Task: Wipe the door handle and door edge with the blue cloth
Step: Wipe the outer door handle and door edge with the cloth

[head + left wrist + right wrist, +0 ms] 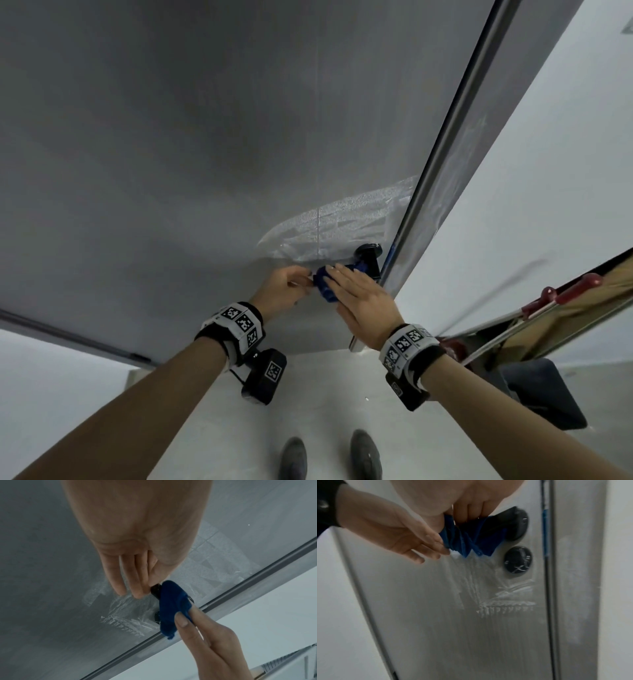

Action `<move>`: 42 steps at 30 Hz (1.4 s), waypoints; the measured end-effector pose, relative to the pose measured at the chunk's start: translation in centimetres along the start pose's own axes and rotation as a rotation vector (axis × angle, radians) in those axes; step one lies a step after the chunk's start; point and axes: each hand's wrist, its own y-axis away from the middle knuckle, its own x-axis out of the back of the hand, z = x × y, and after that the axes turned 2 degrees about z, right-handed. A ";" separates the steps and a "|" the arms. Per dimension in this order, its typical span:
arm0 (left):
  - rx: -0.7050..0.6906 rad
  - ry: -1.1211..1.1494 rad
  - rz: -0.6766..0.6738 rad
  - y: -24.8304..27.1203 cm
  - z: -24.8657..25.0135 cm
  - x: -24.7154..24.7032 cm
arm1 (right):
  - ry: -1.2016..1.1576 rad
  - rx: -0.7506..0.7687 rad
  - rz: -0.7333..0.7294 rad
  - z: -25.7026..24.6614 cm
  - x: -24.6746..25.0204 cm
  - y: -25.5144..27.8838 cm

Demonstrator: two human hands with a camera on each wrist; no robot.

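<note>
Our left hand (286,286) pinches the lone handle (372,261); our right hand (363,298) clamps one cloth (323,284) round it.

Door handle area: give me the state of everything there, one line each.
door handle: black lever, mostly under the cloth
blue cloth: bunched, draped over the lever
right hand: grips the cloth round the lever
left hand: pinches the lever's free end
door: whitish streaks below the handle

blue cloth (467,539): bunched, draped over black door handle (515,520) | door edge (440,147): grey strip, just beside handle
</note>
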 end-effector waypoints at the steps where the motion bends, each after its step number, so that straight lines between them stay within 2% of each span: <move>1: -0.013 -0.014 0.011 -0.1 0.2 -0.3 | -0.001 -0.009 0.026 0.9 0.5 0.6; 6: -0.068 -0.135 0.127 -0.7 0.6 -1.4 | -0.020 0.025 0.146 4.2 2.0 2.6; 9: -0.057 -0.246 0.145 -0.8 1.0 -1.4 | -0.040 0.015 0.220 4.9 1.9 2.5; 14: -0.045 -0.422 0.140 -0.7 2.3 -1.3 | -0.073 -0.086 0.262 4.4 2.3 1.6; 17: -0.060 -0.549 0.158 -0.6 3.4 -1.2 | -0.078 -0.208 0.290 3.7 2.6 1.5; 20: -0.068 -0.630 0.170 -0.7 4.1 -1.1 | -0.090 -0.337 0.275 3.1 2.5 1.7; 26: -0.073 -0.762 0.114 -0.5 5.4 -1.2 | -0.030 -0.339 0.144 2.3 3.6 0.2; 29: -0.070 -0.768 0.097 -0.3 5.8 -1.2 | -0.133 -0.439 0.089 2.3 4.1 0.3; 31: -0.066 -0.751 0.095 -0.2 5.7 -1.2 | -0.264 -0.601 0.164 2.2 4.5 0.9; 33: -0.072 -0.738 0.114 0.0 5.6 -1.3 | -0.395 -0.781 0.317 2.4 5.4 1.0; 36: -0.090 -0.730 0.131 0.0 5.4 -1.3 | -0.421 -0.920 0.462 3.4 6.3 -0.4; 39: -0.103 -0.726 0.132 0.0 5.2 -1.2 | -0.323 -0.946 0.403 3.7 5.6 -2.8; 42: -0.116 -0.732 0.126 -0.4 4.6 -1.1 | -0.168 -0.844 0.419 2.5 3.3 -4.2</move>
